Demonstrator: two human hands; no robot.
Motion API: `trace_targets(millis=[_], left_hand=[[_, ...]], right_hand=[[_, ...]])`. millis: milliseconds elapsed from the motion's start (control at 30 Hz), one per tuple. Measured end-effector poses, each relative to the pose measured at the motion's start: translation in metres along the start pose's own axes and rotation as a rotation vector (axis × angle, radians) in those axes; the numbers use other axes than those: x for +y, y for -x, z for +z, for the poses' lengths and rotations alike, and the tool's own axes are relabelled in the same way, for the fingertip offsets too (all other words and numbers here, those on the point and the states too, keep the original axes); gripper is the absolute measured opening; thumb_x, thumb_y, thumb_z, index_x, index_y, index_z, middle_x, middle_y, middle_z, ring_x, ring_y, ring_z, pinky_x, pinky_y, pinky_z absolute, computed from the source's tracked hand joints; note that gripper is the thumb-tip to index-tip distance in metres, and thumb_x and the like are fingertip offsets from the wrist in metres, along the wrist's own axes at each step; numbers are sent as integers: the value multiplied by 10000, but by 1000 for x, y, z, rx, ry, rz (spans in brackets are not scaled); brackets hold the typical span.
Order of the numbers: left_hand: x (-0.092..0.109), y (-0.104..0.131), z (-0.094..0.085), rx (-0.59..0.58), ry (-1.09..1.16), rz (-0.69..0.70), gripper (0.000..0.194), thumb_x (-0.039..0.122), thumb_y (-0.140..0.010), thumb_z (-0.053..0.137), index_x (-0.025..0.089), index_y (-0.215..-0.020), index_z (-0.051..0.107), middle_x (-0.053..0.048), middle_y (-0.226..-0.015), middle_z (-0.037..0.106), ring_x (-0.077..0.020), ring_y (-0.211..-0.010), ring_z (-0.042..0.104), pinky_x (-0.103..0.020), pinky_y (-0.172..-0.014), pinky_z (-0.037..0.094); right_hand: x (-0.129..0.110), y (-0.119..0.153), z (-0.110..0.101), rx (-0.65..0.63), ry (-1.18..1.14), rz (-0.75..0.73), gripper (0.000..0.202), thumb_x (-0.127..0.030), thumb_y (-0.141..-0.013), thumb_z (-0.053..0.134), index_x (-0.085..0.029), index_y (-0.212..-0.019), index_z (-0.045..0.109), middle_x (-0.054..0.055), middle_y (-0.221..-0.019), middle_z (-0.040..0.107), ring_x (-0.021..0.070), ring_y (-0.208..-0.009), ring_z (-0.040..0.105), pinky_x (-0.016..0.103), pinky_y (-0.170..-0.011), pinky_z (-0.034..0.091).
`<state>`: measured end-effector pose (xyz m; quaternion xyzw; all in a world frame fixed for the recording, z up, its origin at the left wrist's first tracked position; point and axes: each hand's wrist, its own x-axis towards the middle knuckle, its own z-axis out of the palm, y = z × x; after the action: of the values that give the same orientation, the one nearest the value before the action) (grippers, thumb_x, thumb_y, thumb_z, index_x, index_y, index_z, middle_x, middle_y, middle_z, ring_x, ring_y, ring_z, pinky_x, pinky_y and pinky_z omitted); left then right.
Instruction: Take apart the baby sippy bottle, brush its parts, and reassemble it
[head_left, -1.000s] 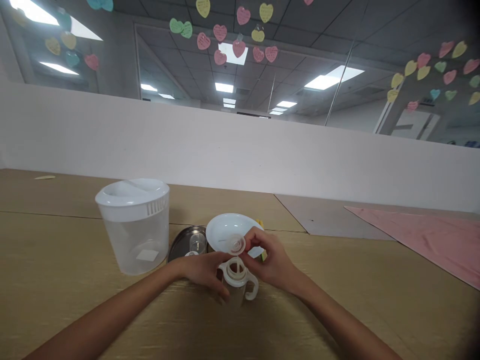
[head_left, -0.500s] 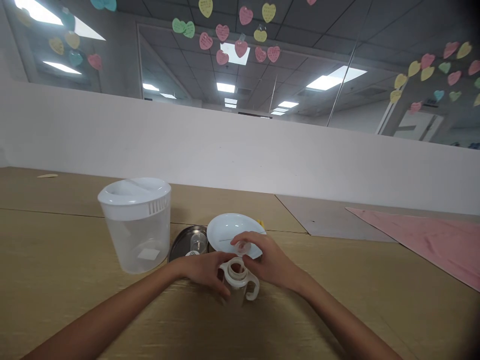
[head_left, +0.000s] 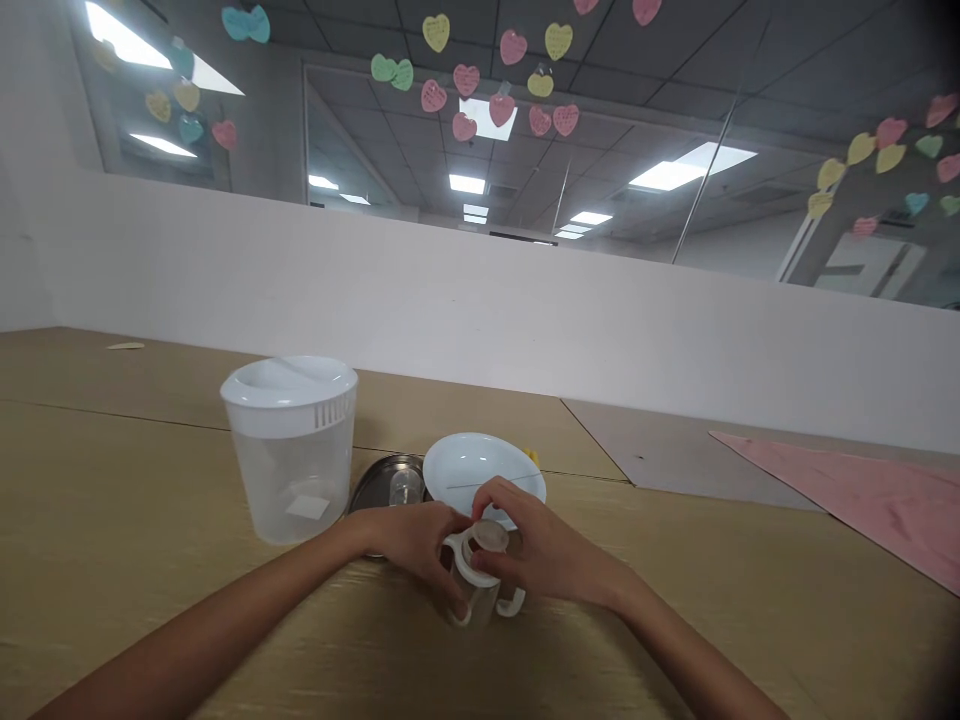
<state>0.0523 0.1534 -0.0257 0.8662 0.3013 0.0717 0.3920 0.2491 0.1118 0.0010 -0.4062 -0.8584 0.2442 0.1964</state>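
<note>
A small clear bottle [head_left: 480, 604] with a white collar and curved handles stands near the middle of the table. My left hand [head_left: 421, 548] is closed round its left side. Between the thumb and fingers of my right hand [head_left: 541, 552] is a small translucent cap [head_left: 491, 536], tilted over the bottle's mouth. The cap touches or nearly touches the rim; I cannot tell which. Just behind the hands is a white oval bowl [head_left: 469, 462], partly covered by my right hand. A round metal tray [head_left: 373, 490] holding a small clear cup [head_left: 406, 487] is partly behind my left hand.
Left of the tray stands a large translucent bucket [head_left: 289, 470] with a white lid. Something yellow [head_left: 532, 456] shows behind the bowl. A grey sheet [head_left: 637, 440] and a pink sheet [head_left: 847, 490] lie to the right. A white wall [head_left: 420, 290] rises behind the table.
My right hand has lowered the cap from above and behind the bottle onto or just over its mouth. My left hand keeps its hold. The view has shifted slightly.
</note>
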Motion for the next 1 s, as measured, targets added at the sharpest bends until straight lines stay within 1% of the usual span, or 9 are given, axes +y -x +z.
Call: trace_targets(millis=[100,200,300,367,433,533,667,833,1000], left_hand=[[-2,4,-12,-60,-77,6,477,428,-546,781,201,-942,646,26,-801,647,-166,-699,578,-206,-552,391],[-4,12,-30,-78,-165,38,378,453,-642,715,193,-912,665,19,-768,643,-149,-668,553,-194,-532,358],[-6,23,-44,21,-303,-49,272,430,-785,564,191,-837,684,10,-712,634,-133,-610,527,-193,-494,322],[-10,26,-47,120,-456,-150,260,368,-816,509,182,-757,680,0,-649,612,-127,-548,499,-204,-460,282],[-17,26,-46,181,-609,-241,189,279,-773,532,176,-687,666,-4,-592,586,-128,-503,475,-215,-446,255],[-31,20,-40,179,-708,-328,66,180,-652,593,186,-666,658,6,-554,567,-130,-465,462,-216,-433,245],[-40,13,-36,172,-712,-311,147,76,-594,568,182,-645,656,-2,-601,613,-140,-502,515,-214,-451,284],[-18,26,-46,225,-765,-287,179,51,-625,516,168,-629,651,-10,-586,623,-154,-522,531,-226,-461,290],[8,40,-56,489,-873,-199,200,77,-762,484,171,-756,660,-54,-737,644,-187,-677,596,-243,-567,389]], right_hand=[[-1,0,1,-31,-2,46,275,-295,-753,667,-249,-961,492,-39,-972,507,98,-704,464,202,-564,355],[-1,0,1,-32,1,51,321,-309,-717,711,-250,-949,497,-44,-953,506,97,-707,450,196,-569,345],[-3,0,0,-36,-17,54,290,-320,-740,690,-244,-946,501,-37,-954,508,95,-695,443,196,-564,346],[-3,0,-2,-40,-48,57,237,-328,-786,641,-239,-955,501,-30,-967,509,86,-659,438,201,-562,355],[-4,0,-3,-39,-72,55,201,-332,-820,602,-233,-965,503,-21,-980,511,77,-627,433,208,-565,368],[-3,-1,-3,-27,-63,38,196,-347,-833,593,-230,-970,516,-12,-992,520,86,-644,447,221,-585,382],[-2,-1,-4,-16,-30,22,208,-381,-840,590,-248,-988,530,-18,-1010,524,114,-734,489,242,-647,398],[-1,0,-6,-2,-29,5,228,-403,-851,574,-263,-1028,534,-16,-1046,534,131,-791,514,254,-678,425],[6,-3,-1,111,13,-44,316,-404,-855,572,-262,-1124,490,18,-1127,534,180,-959,525,302,-786,456]])
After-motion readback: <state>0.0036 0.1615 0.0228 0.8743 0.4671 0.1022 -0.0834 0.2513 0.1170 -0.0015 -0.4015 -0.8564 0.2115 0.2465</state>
